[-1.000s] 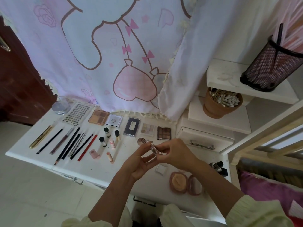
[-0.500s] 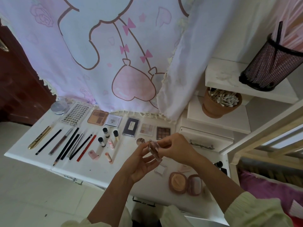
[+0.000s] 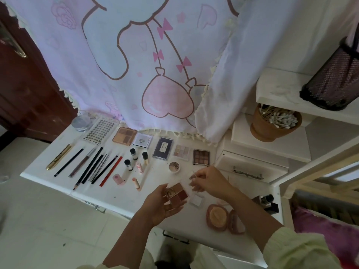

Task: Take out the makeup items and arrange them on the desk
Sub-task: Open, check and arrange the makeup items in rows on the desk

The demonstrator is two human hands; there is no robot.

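My left hand [image 3: 159,206] holds a small square palette [image 3: 177,195] of brown and red shades above the white desk [image 3: 120,199]. Just right of it, my right hand [image 3: 209,181] pinches what looks like its clear lid [image 3: 192,181], lifted off the palette. Laid out on the desk are a row of pencils [image 3: 93,167], a gold tube [image 3: 59,157], small bottles [image 3: 134,154], several palettes [image 3: 163,148] along the back, a round pot [image 3: 174,166], a white square piece [image 3: 197,199] and an open powder compact [image 3: 217,216].
A printed curtain [image 3: 155,65] hangs over the desk's back edge. On white shelves to the right stand a terracotta pot of cotton swabs [image 3: 275,123] and a black mesh holder [image 3: 334,80]. A black bottle [image 3: 269,200] sits at the desk's right end, near a drawer handle [image 3: 246,173].
The small item held between both hands has come open. My left hand now carries the palette lower, and my right hand has drawn the clear lid up and to the right.
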